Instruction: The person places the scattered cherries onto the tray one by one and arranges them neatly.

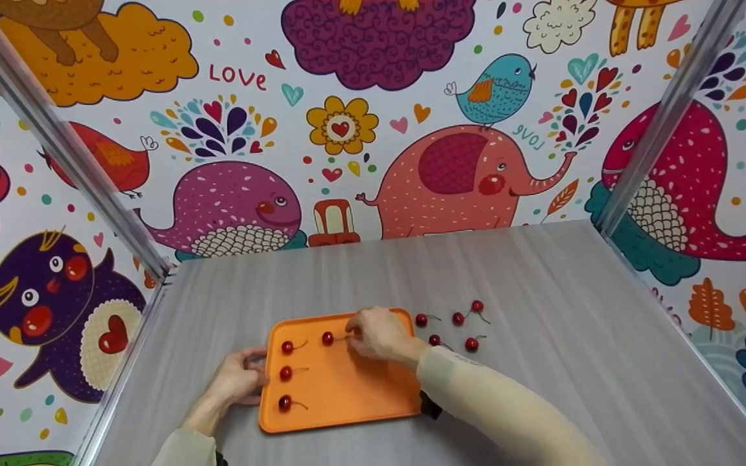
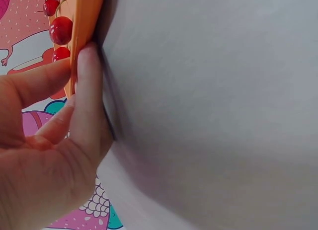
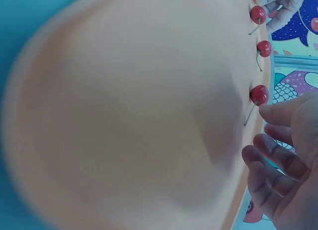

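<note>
Likely placement step: right hand parted over tray, left hand extended at rim. Next: probably reach cherries right of tray.

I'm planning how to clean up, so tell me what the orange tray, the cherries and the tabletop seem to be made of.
Tray: probably molded plastic, satin finish; even orange colour, rounded corners, raised rim.
Cherries: glossy, with bright highlights on smooth red skin; real fruit or plastic replicas, I can't tell.
Tabletop: likely wood-look laminate, dull finish; pale grey streaked grain.
</note>
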A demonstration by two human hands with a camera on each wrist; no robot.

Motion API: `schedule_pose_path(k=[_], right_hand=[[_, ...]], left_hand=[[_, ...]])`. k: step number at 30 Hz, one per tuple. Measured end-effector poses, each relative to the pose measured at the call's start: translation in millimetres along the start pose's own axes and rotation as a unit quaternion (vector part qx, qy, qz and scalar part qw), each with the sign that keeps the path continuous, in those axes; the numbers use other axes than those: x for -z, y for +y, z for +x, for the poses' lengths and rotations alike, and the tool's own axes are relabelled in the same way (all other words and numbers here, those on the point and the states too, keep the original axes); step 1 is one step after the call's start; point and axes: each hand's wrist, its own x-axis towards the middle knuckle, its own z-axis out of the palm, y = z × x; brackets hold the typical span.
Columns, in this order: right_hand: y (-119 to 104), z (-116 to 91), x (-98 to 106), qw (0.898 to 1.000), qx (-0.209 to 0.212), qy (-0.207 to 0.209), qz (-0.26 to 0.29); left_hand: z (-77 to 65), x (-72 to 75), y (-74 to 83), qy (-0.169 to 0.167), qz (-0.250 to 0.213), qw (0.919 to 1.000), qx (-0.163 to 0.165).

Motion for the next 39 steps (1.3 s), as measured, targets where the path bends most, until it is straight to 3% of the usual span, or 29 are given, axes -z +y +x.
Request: schedule_pose_path(k=[8, 19, 25, 32, 39], right_hand=[[21.4, -12.2, 18.2, 0.999, 0.0, -0.003, 0.044], [45.5, -33.3, 41.8, 0.993, 0.053, 0.035, 0.095], [61.3, -45.1, 52.7, 0.993, 0.034, 0.038, 0.103], [85.2, -57.8, 62.4, 0.991, 0.035, 0.073, 0.111], [105.7, -68.5, 65.8, 0.988, 0.009, 0.092, 0.123]], left_hand=[[-0.5, 0.2, 0.4, 0.0, 0.002, 1.0, 0.005], [-1.6, 1.2, -0.9, 0.002, -0.002, 1.0, 0.001], [-1.3, 0.7, 0.6, -0.001, -0.003, 1.0, 0.001], [-0.1, 0.1, 1.5, -0.001, 0.003, 1.0, -0.001], [0.5, 0.4, -1.1, -0.003, -0.003, 1.0, -0.006]])
